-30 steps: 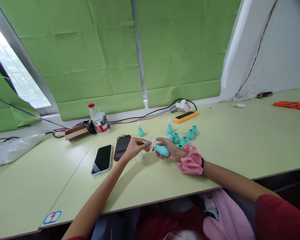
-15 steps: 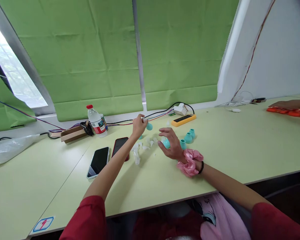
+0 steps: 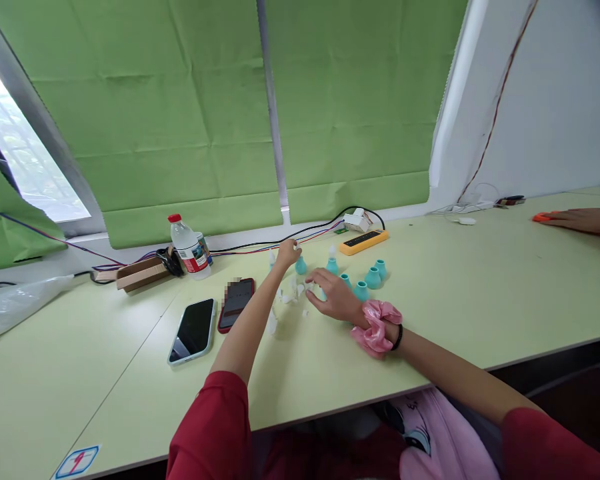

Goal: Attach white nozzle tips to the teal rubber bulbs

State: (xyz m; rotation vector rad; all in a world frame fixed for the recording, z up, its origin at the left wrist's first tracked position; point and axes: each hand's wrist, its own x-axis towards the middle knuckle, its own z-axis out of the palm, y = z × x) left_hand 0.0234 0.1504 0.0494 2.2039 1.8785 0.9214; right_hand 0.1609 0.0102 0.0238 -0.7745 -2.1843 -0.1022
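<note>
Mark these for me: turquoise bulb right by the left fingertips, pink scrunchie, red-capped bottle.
Turquoise bulb (image 3: 301, 267): head view, on its rounded body.
Pink scrunchie (image 3: 376, 328): head view, on the gathered fabric.
Red-capped bottle (image 3: 192, 255): head view, on its label.

Left hand (image 3: 287, 255) at the teal bulb (image 3: 301, 266), but its grip is too small to read! Right hand (image 3: 336, 296) hides part of the bulbs behind (image 3: 346, 280), white scraps (image 3: 286, 297) defy naming, and a co-worker's arm (image 3: 587, 219), edge-cropped, covers something orange (image 3: 542, 217).
</note>
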